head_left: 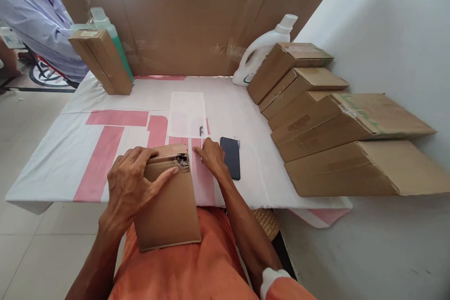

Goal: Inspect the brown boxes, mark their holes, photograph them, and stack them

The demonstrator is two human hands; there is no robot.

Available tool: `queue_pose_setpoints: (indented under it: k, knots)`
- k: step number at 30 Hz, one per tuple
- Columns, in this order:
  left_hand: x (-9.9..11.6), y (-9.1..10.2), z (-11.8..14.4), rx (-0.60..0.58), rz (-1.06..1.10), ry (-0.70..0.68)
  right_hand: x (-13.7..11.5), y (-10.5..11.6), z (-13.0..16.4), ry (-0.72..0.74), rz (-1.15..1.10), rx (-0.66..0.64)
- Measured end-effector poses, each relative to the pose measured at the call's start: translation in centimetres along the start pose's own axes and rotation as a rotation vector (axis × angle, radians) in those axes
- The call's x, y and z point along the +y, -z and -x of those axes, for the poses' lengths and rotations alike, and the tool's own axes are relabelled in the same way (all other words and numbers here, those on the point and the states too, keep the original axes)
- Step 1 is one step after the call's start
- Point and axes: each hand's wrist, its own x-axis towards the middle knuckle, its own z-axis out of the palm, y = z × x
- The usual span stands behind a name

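Observation:
A brown cardboard box point(168, 211) leans over the table's front edge toward my lap. Near its top right corner is a torn, dark hole point(182, 161). My left hand point(135, 180) grips the box, fingers over the top edge and thumb across the face beneath the hole. Right of the box, my right hand point(212, 155) is low at the table with its fingers closed around a thin pen point(201, 131); the grip is partly hidden. Behind the pen lies a white sheet of paper point(186, 108). A dark phone point(231, 158) lies just right of that hand.
Several cardboard boxes point(316, 168) stand in a row along the right wall, a white jug point(262, 49) behind them. At the back left, another box point(101, 63) stands against a green bottle point(117, 47). A large cardboard panel point(186, 18) closes the back. Beyond it sits another person point(38, 28).

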Motion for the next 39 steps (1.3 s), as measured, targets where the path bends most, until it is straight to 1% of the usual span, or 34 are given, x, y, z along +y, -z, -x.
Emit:
queue_pose_setpoints:
  k: [3,6,8,11,12,13,15,17,20,22,29,32,35,37,39]
  knots:
    - [-1.8,0.4,-0.5,-0.097,0.078,-0.069,0.3,-0.9,-0.9,-0.004,-0.085,-0.027]
    - [-2.9,0.1,-1.2,-0.153,0.167,-0.089,0.2,-0.5,-0.2,0.019,-0.233,-0.006]
    - [-3.2,-0.4,-1.5,-0.154,0.204,-0.084,-0.2,0.4,1.4,0.112,-0.491,0.049]
    - [-3.0,-1.0,-1.5,-0.138,0.215,-0.074,-1.2,1.7,4.8,0.314,-0.948,0.107]
    - [-2.9,-1.1,-1.5,-0.126,0.21,-0.074,-1.6,1.9,6.1,0.36,-1.028,0.113]
    - [-2.7,-1.1,-1.3,-0.113,0.205,-0.076,-2.0,1.9,7.4,0.389,-1.052,0.118]
    - [-2.5,-1.1,-1.1,-0.082,0.193,-0.086,-2.6,1.4,9.5,0.427,-1.052,0.148]
    - [-2.3,-0.9,-0.9,-0.057,0.183,-0.11,-2.9,0.7,10.8,0.46,-1.036,0.199]
    - [-2.1,-0.7,-0.8,-0.042,0.173,-0.146,-2.9,-0.1,11.6,0.489,-0.955,0.25]
    - [-2.0,-0.7,-0.9,-0.044,0.169,-0.148,-2.8,-0.1,11.6,0.508,-0.894,0.25]
    - [-1.9,-0.9,-1.1,-0.069,0.154,-0.127,-2.7,0.8,11.3,0.571,-0.73,0.274]
    - [-2.1,-0.9,-1.1,-0.072,0.157,-0.117,-2.5,1.2,11.7,0.57,-0.699,0.285]
    - [-2.2,-1.0,-1.1,-0.067,0.145,-0.119,-2.0,2.0,12.0,0.556,-0.696,0.336]
    - [-2.2,-1.0,-1.0,-0.053,0.142,-0.137,-1.6,2.9,11.4,0.534,-0.698,0.391]
    - [-2.3,-1.0,-1.0,-0.044,0.145,-0.148,-1.2,4.0,9.6,0.468,-0.655,0.424]
